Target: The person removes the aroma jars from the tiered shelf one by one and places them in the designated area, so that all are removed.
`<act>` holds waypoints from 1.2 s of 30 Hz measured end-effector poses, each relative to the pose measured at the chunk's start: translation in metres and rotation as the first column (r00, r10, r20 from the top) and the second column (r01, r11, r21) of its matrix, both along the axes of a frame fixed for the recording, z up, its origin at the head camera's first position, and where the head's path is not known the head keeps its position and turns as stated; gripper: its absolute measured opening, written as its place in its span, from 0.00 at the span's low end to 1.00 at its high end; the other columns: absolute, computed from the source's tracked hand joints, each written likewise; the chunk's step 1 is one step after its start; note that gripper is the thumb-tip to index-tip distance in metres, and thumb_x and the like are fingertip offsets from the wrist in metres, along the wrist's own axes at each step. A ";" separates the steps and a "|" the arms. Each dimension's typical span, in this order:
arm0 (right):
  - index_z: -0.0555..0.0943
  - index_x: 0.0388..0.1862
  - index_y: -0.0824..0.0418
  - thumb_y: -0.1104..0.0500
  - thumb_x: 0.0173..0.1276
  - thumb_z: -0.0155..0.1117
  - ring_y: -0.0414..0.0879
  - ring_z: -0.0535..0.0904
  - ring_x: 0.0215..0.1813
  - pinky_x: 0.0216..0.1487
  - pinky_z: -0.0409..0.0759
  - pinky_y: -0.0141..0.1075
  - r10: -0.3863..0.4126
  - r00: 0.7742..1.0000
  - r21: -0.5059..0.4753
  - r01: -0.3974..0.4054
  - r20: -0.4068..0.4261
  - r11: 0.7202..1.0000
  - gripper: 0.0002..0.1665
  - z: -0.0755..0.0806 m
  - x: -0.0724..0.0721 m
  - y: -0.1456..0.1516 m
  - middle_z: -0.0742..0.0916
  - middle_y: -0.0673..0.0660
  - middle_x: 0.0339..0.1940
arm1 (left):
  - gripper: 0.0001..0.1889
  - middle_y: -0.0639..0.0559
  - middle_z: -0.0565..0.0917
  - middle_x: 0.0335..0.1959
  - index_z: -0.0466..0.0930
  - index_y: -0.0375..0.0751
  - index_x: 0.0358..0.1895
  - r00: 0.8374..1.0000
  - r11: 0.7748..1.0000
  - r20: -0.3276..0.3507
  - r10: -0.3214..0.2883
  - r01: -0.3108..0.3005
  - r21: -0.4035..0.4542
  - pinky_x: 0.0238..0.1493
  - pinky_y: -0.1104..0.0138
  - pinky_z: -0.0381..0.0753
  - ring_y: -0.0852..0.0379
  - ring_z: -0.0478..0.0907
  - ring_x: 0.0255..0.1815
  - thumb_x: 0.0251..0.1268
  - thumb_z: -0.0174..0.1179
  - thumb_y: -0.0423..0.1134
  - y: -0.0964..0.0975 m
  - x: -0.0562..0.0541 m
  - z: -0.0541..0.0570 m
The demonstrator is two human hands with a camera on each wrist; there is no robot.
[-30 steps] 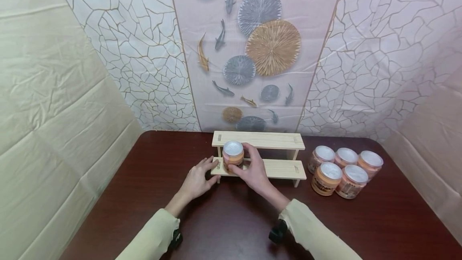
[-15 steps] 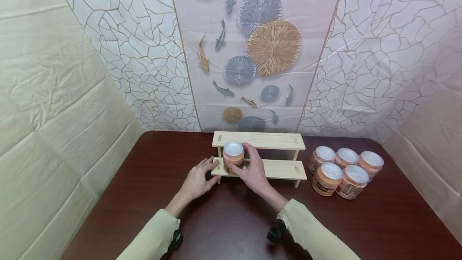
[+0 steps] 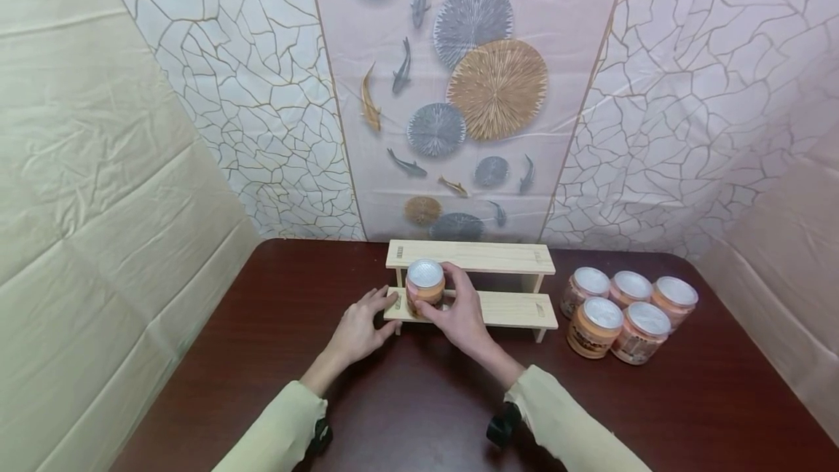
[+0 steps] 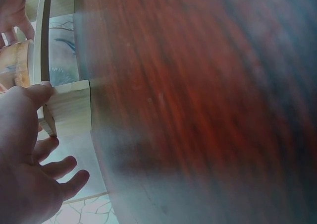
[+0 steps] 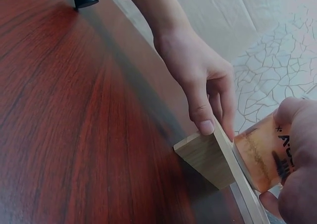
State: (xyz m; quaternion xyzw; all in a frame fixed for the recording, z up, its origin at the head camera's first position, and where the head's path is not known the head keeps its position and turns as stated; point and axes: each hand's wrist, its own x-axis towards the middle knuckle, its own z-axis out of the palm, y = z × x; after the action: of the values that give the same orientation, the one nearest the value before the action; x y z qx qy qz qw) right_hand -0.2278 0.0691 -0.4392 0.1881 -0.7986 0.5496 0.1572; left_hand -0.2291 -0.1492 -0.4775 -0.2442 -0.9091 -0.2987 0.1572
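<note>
A two-step wooden shelf [image 3: 505,308] stands at the back of the table. On the left part of its lower step sits an orange jar [image 3: 424,288] with a silvery-white lid, upright. My right hand [image 3: 461,312] grips this jar from the right, thumb in front and fingers behind. In the right wrist view, the jar [image 5: 260,152] shows dark lettering, and its base is right at the board. My left hand [image 3: 356,326] holds the left end of the lower step. The left wrist view shows the left hand's thumb [image 4: 37,92] on the board's edge, other fingers beyond it.
Several similar lidded jars [image 3: 603,314] stand grouped on the dark red-brown table [image 3: 419,406], right of the shelf. Behind the table hangs a patterned cloth [image 3: 459,93]. Beige cloth walls [image 3: 118,202] flank both sides.
</note>
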 end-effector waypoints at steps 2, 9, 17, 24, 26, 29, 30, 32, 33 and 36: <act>0.71 0.66 0.63 0.64 0.54 0.81 0.53 0.76 0.55 0.49 0.82 0.47 0.003 1.000 -0.004 -0.003 -0.005 1.000 0.42 0.000 0.001 0.001 0.78 0.59 0.58 | 0.26 0.33 0.76 0.64 0.81 0.36 0.61 1.000 1.000 0.003 0.000 0.000 0.002 0.57 0.39 0.74 0.30 0.72 0.64 0.60 0.72 0.41 0.000 0.000 0.000; 0.71 0.65 0.65 0.65 0.53 0.81 0.55 0.77 0.54 0.48 0.83 0.48 0.006 1.000 -0.023 -0.006 -0.018 1.000 0.42 0.003 0.002 0.006 0.79 0.61 0.57 | 0.26 0.33 0.76 0.64 0.82 0.36 0.61 1.000 1.000 0.001 0.000 0.000 0.003 0.57 0.39 0.74 0.30 0.72 0.64 0.60 0.72 0.41 0.000 0.000 -0.001; 0.72 0.64 0.65 0.64 0.51 0.82 0.55 0.78 0.52 0.45 0.83 0.48 -0.007 1.000 -0.018 0.007 -0.017 1.000 0.41 0.009 0.003 0.014 0.80 0.60 0.55 | 0.26 0.33 0.76 0.63 0.82 0.36 0.61 1.000 1.000 -0.007 0.006 -0.006 0.006 0.57 0.38 0.73 0.30 0.72 0.63 0.59 0.72 0.41 0.000 -0.002 -0.001; 0.73 0.63 0.64 0.62 0.51 0.82 0.53 0.78 0.51 0.44 0.82 0.50 -0.016 0.999 0.002 0.016 -0.036 1.000 0.41 0.013 0.005 0.025 0.81 0.59 0.53 | 0.26 0.32 0.77 0.62 0.82 0.35 0.60 1.000 1.000 -0.020 -0.001 0.001 0.017 0.57 0.38 0.73 0.29 0.73 0.63 0.59 0.73 0.40 0.001 -0.002 -0.002; 0.73 0.64 0.64 0.62 0.51 0.82 0.53 0.78 0.51 0.44 0.82 0.52 -0.018 0.999 0.003 0.018 -0.036 1.000 0.41 0.014 0.005 0.028 0.81 0.60 0.52 | 0.26 0.32 0.77 0.62 0.82 0.35 0.60 0.999 1.000 -0.032 0.000 0.001 0.018 0.56 0.39 0.74 0.29 0.73 0.62 0.58 0.73 0.39 0.001 -0.002 -0.002; 0.72 0.64 0.64 0.62 0.51 0.82 0.54 0.78 0.51 0.44 0.82 0.52 -0.026 0.999 0.011 0.026 -0.030 1.000 0.42 0.016 0.006 0.033 0.81 0.60 0.52 | 0.26 0.32 0.78 0.62 0.82 0.34 0.59 0.999 1.000 -0.046 -0.001 0.002 0.017 0.56 0.39 0.75 0.30 0.74 0.62 0.57 0.73 0.39 0.001 -0.001 -0.002; 0.72 0.64 0.64 0.63 0.51 0.82 0.54 0.78 0.51 0.44 0.82 0.52 -0.029 0.999 0.013 0.030 -0.029 0.999 0.42 0.017 0.007 0.034 0.81 0.61 0.52 | 0.26 0.32 0.78 0.62 0.82 0.34 0.59 0.999 1.000 -0.049 -0.001 0.002 0.017 0.55 0.39 0.75 0.30 0.74 0.62 0.57 0.73 0.39 0.001 -0.001 -0.003; 0.72 0.65 0.64 0.63 0.51 0.82 0.54 0.78 0.51 0.44 0.82 0.52 -0.039 0.999 0.021 0.039 -0.027 0.999 0.43 0.019 0.007 0.037 0.81 0.61 0.52 | 0.25 0.32 0.78 0.61 0.82 0.34 0.59 0.999 1.000 -0.051 -0.002 0.003 0.016 0.55 0.39 0.75 0.30 0.74 0.61 0.58 0.73 0.39 0.001 -0.001 -0.003; 0.72 0.65 0.64 0.63 0.51 0.82 0.54 0.78 0.52 0.44 0.82 0.52 -0.043 0.999 0.025 0.043 -0.028 0.999 0.43 0.020 0.008 0.039 0.81 0.61 0.52 | 0.25 0.32 0.78 0.62 0.82 0.34 0.59 0.999 1.000 -0.047 -0.002 0.003 0.015 0.55 0.39 0.75 0.30 0.74 0.62 0.58 0.73 0.39 0.001 -0.001 -0.003; 0.72 0.65 0.64 0.64 0.51 0.82 0.54 0.77 0.53 0.45 0.82 0.52 -0.054 0.998 0.030 0.055 -0.035 0.998 0.43 0.022 0.008 0.044 0.81 0.62 0.53 | 0.26 0.32 0.77 0.62 0.82 0.35 0.60 1.000 1.000 -0.031 0.001 -0.001 0.009 0.55 0.39 0.75 0.30 0.73 0.62 0.59 0.72 0.40 0.001 -0.001 -0.003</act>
State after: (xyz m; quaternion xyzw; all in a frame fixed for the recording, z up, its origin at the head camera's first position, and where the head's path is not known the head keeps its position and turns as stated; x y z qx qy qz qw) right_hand -0.2195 0.1129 -0.4173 0.1781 -0.8089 0.5296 0.1828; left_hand -0.2303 -0.1484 -0.4805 -0.2478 -0.9053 -0.2988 0.1725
